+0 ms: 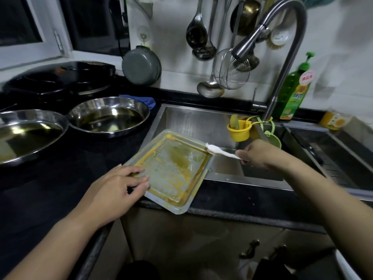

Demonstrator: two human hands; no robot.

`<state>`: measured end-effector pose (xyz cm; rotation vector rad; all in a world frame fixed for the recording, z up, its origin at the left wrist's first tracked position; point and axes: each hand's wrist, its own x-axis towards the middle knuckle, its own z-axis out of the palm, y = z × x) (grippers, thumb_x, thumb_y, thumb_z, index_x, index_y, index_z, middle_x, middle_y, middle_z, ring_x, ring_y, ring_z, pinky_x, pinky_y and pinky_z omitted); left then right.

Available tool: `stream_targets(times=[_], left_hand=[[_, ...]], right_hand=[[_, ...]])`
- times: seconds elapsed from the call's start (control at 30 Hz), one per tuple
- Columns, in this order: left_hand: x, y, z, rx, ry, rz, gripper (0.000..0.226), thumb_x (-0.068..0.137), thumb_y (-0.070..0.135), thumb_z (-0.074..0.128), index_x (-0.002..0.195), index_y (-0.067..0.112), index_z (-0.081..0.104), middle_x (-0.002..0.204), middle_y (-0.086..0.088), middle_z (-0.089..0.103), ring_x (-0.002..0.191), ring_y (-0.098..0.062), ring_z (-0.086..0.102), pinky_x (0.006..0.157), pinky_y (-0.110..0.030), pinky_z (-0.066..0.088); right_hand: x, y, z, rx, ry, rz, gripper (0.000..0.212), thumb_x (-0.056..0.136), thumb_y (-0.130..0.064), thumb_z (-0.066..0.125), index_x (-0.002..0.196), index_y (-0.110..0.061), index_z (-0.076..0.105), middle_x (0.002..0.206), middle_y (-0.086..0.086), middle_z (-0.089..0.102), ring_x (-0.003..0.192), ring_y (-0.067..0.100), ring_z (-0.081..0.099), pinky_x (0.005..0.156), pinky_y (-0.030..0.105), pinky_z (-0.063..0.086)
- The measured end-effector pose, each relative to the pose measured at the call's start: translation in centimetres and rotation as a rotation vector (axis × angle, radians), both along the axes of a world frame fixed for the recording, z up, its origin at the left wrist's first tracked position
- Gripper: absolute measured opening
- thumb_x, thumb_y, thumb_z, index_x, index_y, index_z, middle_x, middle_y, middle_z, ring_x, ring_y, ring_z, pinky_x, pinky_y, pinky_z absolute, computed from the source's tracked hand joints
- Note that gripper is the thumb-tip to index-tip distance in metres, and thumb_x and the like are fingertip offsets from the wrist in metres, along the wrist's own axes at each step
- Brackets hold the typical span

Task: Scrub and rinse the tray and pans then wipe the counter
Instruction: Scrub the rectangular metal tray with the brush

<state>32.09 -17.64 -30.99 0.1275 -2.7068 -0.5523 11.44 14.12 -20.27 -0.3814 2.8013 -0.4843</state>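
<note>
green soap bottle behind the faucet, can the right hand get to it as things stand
Probably not straight away. The right hand grips the white brush, and the faucet neck stands partly in front of the green soap bottle. It would have to reach around that and free some fingers.

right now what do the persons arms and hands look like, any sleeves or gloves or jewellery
Both forearms are bare up to the frame's edge, with no sleeves in view. The left hand and right hand wear no gloves, and no rings, watch or bracelets show.
</note>
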Motion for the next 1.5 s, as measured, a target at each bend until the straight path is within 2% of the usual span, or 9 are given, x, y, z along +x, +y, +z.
stream_targets(times=[0.1,0.3,0.43,0.7,0.83,1.13,1.23,1.4,1.5], left_hand=[[-0.1,-0.1,-0.2,0.0,0.013,0.011,0.061,0.085,0.081,0.028,0.115,0.051,0.072,0.131,0.037,0.052,0.129,0.016,0.039,0.114,-0.004,0.006],[0.0,0.0,0.1,0.004,0.001,0.016,0.062,0.083,0.08,0.027,0.115,0.052,0.072,0.13,0.041,0.048,0.125,0.021,0.031,0.111,-0.001,0.002],[-0.1,-0.1,-0.2,0.001,-0.013,0.011,0.061,0.085,0.079,0.029,0.116,0.05,0.073,0.13,0.039,0.05,0.131,0.012,0.043,0.118,-0.012,0.011],[-0.1,-0.1,-0.1,0.014,-0.023,0.022,0.063,0.083,0.079,0.026,0.117,0.051,0.071,0.131,0.041,0.047,0.129,0.016,0.035,0.116,-0.01,0.009],[0.0,-0.1,-0.4,0.014,-0.026,0.004,0.061,0.087,0.078,0.028,0.118,0.049,0.073,0.136,0.034,0.054,0.132,0.012,0.043,0.122,-0.02,0.016],[0.0,0.0,-0.3,0.025,0.009,-0.009,0.059,0.089,0.072,0.031,0.118,0.044,0.075,0.135,0.027,0.059,0.125,0.017,0.043,0.12,-0.016,0.013],[-0.1,0.0,-0.5,0.021,-0.005,-0.006,0.059,0.089,0.073,0.03,0.118,0.045,0.074,0.136,0.029,0.058,0.129,0.014,0.045,0.121,-0.017,0.013],[0.0,-0.1,-0.4,0.002,-0.017,0.019,0.06,0.089,0.074,0.028,0.118,0.048,0.073,0.136,0.033,0.055,0.131,0.014,0.043,0.12,-0.013,0.009],[-0.1,-0.1,-0.4,0.007,-0.016,0.026,0.06,0.089,0.074,0.028,0.117,0.048,0.074,0.135,0.034,0.054,0.131,0.014,0.043,0.12,-0.014,0.011]], right_hand=[[0.2,-0.3,-0.4,0.045,0.035,-0.002,0.04,0.104,-0.034,0.051,0.087,-0.003,0.07,0.078,0.013,0.058,0.061,0.022,0.051,0.049,0.025,0.035],[3.9,-0.3,0.0,0.119,-0.14,0.11,0.044,0.101,-0.043,0.055,0.07,-0.015,0.067,0.055,-0.001,0.054,0.047,0.013,0.046,0.041,0.017,0.036],[-0.3,-1.3,1.1,0.087,0.012,-0.044,0.043,0.101,-0.043,0.056,0.09,-0.004,0.071,0.079,0.012,0.063,0.06,0.022,0.052,0.052,0.026,0.039],[4.5,-0.9,0.3,0.202,-0.087,0.169,0.044,0.101,-0.041,0.055,0.067,-0.016,0.068,0.065,0.004,0.062,0.057,0.017,0.054,0.054,0.025,0.039],[0.2,-1.1,1.1,0.154,0.02,0.018,0.041,0.101,-0.04,0.055,0.074,-0.013,0.068,0.078,0.01,0.066,0.064,0.021,0.057,0.059,0.029,0.042],[4.0,-3.3,-0.2,-0.07,-0.135,0.133,0.044,0.101,-0.047,0.054,0.074,-0.014,0.066,0.055,-0.002,0.052,0.042,0.013,0.039,0.041,0.02,0.031],[4.0,-3.7,-0.5,0.026,-0.078,0.149,0.044,0.104,-0.041,0.05,0.073,-0.014,0.065,0.06,0.001,0.052,0.039,0.008,0.042,0.041,0.019,0.033],[2.1,-4.5,-0.9,0.176,0.009,0.111,0.042,0.104,-0.043,0.045,0.085,-0.009,0.061,0.086,0.01,0.064,0.078,0.025,0.058,0.071,0.03,0.045],[3.6,-4.7,0.1,0.326,-0.011,0.278,0.039,0.105,-0.039,0.046,0.085,-0.013,0.068,0.071,0.002,0.06,0.057,0.01,0.051,0.053,0.018,0.04]])
